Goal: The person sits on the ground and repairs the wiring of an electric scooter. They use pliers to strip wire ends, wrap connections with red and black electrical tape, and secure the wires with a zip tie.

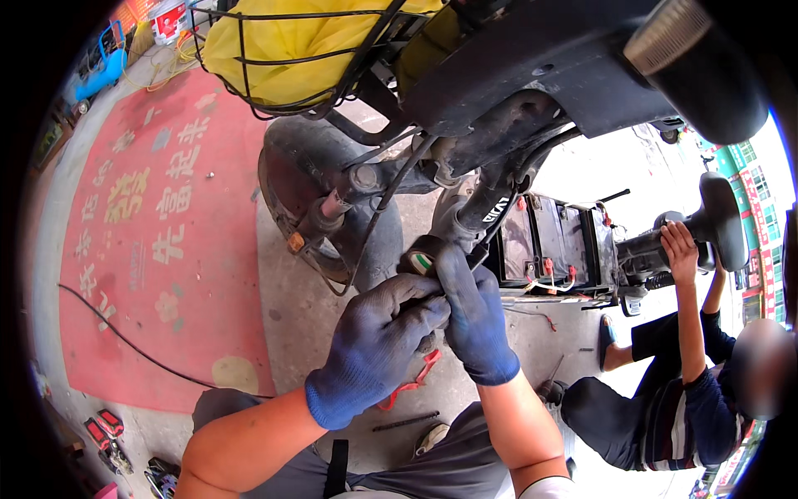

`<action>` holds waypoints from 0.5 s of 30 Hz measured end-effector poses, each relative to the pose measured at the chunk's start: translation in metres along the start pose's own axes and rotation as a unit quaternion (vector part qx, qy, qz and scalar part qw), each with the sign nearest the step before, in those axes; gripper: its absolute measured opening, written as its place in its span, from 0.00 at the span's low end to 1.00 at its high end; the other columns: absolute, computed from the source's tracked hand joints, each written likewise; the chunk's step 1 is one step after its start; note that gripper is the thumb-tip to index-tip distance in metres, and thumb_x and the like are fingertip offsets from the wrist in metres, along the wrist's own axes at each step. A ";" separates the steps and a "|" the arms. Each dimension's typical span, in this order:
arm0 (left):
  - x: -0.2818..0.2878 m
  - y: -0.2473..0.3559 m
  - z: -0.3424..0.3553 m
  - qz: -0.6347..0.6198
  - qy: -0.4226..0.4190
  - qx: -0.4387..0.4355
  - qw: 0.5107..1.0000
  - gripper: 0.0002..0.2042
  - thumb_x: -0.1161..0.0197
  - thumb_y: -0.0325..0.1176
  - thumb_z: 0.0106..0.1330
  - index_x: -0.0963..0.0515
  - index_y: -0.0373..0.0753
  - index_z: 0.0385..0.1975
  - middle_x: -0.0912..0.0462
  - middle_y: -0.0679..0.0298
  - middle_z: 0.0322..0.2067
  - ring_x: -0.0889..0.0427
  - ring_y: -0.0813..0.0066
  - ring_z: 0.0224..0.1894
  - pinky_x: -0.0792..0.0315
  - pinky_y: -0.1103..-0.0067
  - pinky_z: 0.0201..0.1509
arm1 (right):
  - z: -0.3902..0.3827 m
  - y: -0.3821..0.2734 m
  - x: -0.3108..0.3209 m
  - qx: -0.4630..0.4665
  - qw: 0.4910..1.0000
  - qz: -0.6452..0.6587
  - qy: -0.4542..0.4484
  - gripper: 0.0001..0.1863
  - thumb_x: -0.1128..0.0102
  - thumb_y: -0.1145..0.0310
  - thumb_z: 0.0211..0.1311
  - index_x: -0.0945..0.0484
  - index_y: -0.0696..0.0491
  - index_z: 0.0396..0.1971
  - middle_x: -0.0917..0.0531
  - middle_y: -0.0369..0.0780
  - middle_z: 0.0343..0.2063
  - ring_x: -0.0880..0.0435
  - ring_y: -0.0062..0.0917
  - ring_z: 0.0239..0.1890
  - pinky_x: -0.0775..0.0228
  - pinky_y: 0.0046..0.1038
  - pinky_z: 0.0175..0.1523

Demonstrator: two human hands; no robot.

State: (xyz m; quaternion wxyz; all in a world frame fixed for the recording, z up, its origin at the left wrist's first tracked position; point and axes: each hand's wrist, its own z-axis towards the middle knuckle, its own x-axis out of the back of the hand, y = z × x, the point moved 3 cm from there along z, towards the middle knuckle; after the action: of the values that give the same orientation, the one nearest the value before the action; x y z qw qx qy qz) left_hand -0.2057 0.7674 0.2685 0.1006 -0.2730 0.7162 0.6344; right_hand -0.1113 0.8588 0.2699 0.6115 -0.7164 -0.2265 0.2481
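Both my hands wear blue-grey knit work gloves and meet in front of an electric scooter's black frame (465, 218). My right hand (475, 308) is closed on a roll of black electrical tape (422, 254), whose inner ring shows white and green. Close beside it, my left hand (378, 328) has its fingers pinched together below the roll. Whatever lies between those fingertips is hidden. The scooter's front wheel (378, 241) and fender are just beyond my left hand. Black batteries (544, 241) with red terminal covers sit exposed in the frame to the right.
A wire basket (241, 60) with yellow cloth overhangs the top. At right, a co-worker (665, 399) squats, one hand raised near the seat (721, 220). A red mat (158, 249) covers the left floor. A red strap (409, 387) and a dark rod (406, 422) lie below my hands.
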 end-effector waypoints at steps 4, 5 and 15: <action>0.002 0.003 0.008 0.025 0.029 -0.036 0.999 0.09 0.43 0.27 0.68 0.24 0.30 0.44 0.22 0.66 0.28 0.29 0.87 0.26 0.33 0.86 0.29 | -0.025 0.012 0.026 0.168 0.948 -0.270 0.020 0.12 0.45 0.67 0.69 0.24 0.63 0.42 0.22 0.46 0.38 0.22 0.31 0.38 0.31 0.26 0.43; 0.003 0.006 0.009 0.024 0.027 -0.037 0.999 0.08 0.43 0.26 0.68 0.24 0.31 0.44 0.22 0.66 0.29 0.29 0.87 0.27 0.33 0.86 0.30 | -0.033 -0.005 0.024 0.160 0.939 -0.303 0.020 0.11 0.46 0.70 0.68 0.26 0.64 0.40 0.26 0.53 0.42 0.24 0.41 0.41 0.31 0.30 0.47; -0.004 -0.003 0.003 -0.010 -0.004 -0.024 1.000 0.10 0.42 0.28 0.69 0.27 0.34 0.48 0.19 0.64 0.35 0.23 0.85 0.32 0.27 0.84 0.36 | -0.030 -0.041 0.013 0.096 0.992 -0.035 0.080 0.15 0.39 0.74 0.64 0.27 0.59 0.49 0.21 0.35 0.33 0.25 0.13 0.37 0.31 0.17 0.40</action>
State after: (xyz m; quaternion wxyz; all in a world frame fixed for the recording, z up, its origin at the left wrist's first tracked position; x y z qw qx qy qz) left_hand -0.2022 0.7713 0.2675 0.1036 -0.2798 0.6975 0.6516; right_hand -0.0830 0.8503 0.3135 0.7019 -0.6635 -0.1768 0.1892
